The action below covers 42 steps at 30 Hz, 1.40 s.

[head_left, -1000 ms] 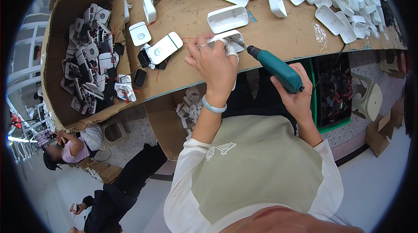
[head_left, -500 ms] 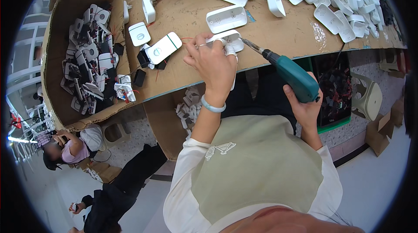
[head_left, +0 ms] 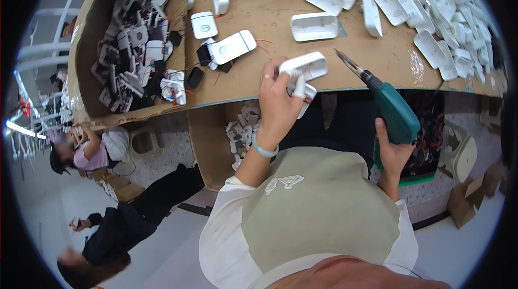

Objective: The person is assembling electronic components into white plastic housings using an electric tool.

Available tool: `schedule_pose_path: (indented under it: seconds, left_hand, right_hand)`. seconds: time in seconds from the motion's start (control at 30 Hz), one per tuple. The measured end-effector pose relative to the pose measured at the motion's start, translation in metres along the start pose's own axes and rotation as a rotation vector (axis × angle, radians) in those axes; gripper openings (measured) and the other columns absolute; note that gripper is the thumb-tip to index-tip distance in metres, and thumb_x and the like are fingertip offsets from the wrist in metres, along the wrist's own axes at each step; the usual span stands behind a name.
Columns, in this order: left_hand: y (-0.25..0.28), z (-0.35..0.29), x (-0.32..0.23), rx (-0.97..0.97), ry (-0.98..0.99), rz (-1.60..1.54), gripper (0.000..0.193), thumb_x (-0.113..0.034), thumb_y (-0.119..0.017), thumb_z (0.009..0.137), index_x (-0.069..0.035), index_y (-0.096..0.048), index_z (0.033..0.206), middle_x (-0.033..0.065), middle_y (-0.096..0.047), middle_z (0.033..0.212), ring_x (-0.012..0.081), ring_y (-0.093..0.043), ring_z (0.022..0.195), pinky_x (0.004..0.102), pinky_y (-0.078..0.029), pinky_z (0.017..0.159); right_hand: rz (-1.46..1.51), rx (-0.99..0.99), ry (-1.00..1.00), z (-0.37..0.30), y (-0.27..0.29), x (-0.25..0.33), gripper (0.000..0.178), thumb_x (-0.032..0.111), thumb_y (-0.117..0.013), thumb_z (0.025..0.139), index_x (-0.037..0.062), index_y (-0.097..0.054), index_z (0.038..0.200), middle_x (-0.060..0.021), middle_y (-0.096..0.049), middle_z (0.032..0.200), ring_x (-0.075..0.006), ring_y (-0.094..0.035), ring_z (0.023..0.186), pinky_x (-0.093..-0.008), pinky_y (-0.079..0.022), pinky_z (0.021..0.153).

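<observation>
My left hand (head_left: pixel 280 94) is closed around a white plastic housing (head_left: pixel 312 65), over the near edge of the table. A second white part (head_left: pixel 309 93) shows below it, partly hidden by my fingers. My right hand (head_left: pixel 395 151) grips the back of a green soldering gun (head_left: pixel 396 111). Its thin metal tip points up and left, a short way right of the housing and apart from it. White finger covers sit on some of my left fingers. Left of my left hand, a white rounded device (head_left: pixel 233 47) lies on the cardboard with red wires beside it.
A cardboard box (head_left: pixel 86 46) full of white parts and black blocks stands at the left. Many white shells (head_left: pixel 391 5) are heaped at the far side and right. Under the table are another box (head_left: pixel 210 143) and a dark green-rimmed crate (head_left: pixel 421 180). Two people are at lower left.
The soldering gun's tip has drawn back from the housing, leaving a gap. My left hand has tilted the housing and brought it a little nearer. The whole view has shifted.
</observation>
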State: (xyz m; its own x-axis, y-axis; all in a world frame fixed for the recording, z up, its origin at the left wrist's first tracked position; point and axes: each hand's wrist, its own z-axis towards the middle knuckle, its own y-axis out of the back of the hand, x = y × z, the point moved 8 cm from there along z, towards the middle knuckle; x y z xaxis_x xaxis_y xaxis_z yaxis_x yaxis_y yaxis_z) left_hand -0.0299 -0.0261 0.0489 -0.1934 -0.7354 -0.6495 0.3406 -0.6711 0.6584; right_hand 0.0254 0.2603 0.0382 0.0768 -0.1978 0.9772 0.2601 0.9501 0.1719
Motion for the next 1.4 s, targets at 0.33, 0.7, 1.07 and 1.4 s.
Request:
schedule_pose_path:
  seconds: [0.33, 0.7, 1.07, 1.4]
  left_hand:
    - [0.113, -0.131, 0.144, -0.300, 0.587, -0.747, 0.014, 0.005, -0.069, 0.090, 0.004, -0.072, 0.104, 0.0109, -0.066, 0.124, 0.0174, -0.064, 0.107, 0.0317, -0.054, 0.091]
    - [0.094, 0.006, 0.027, -0.243, 0.044, -0.027, 0.020, -0.004, -0.079, 0.080, 0.000, -0.076, 0.099, 0.0116, -0.069, 0.112, 0.0264, -0.068, 0.096, 0.0351, -0.051, 0.084]
    - [-0.006, 0.017, 0.001, -0.023, -0.105, 0.336, 0.020, -0.007, -0.083, 0.069, -0.007, -0.079, 0.088, 0.0154, -0.058, 0.138, 0.0387, -0.044, 0.135, 0.0518, -0.032, 0.106]
    - [-0.005, 0.026, 0.006, -0.166, -0.043, 0.303, 0.011, -0.008, -0.075, 0.069, -0.002, -0.076, 0.078, 0.0193, -0.063, 0.133, 0.0383, -0.046, 0.132, 0.0504, -0.029, 0.102]
  right_hand:
    - [-0.145, -0.071, 0.032, 0.003, -0.003, -0.010, 0.030, 0.011, -0.082, 0.089, -0.0036, -0.068, 0.111, -0.0043, -0.069, 0.086, -0.0086, -0.059, 0.067, -0.0228, -0.047, 0.060]
    - [-0.057, -0.097, 0.164, -0.011, -0.002, 0.010, 0.033, 0.007, -0.083, 0.087, -0.0026, -0.066, 0.114, -0.0061, -0.067, 0.087, -0.0096, -0.057, 0.063, -0.0232, -0.046, 0.058]
    - [-0.074, 0.114, 0.103, -0.004, -0.018, 0.021, 0.028, 0.005, -0.085, 0.083, -0.0030, -0.066, 0.102, -0.0057, -0.063, 0.096, -0.0130, -0.060, 0.083, -0.0250, -0.047, 0.073]
    - [-0.092, 0.172, 0.211, 0.028, -0.055, 0.019, 0.023, 0.003, -0.085, 0.081, -0.0024, -0.069, 0.095, -0.0103, -0.066, 0.091, -0.0206, -0.062, 0.079, -0.0300, -0.050, 0.070]
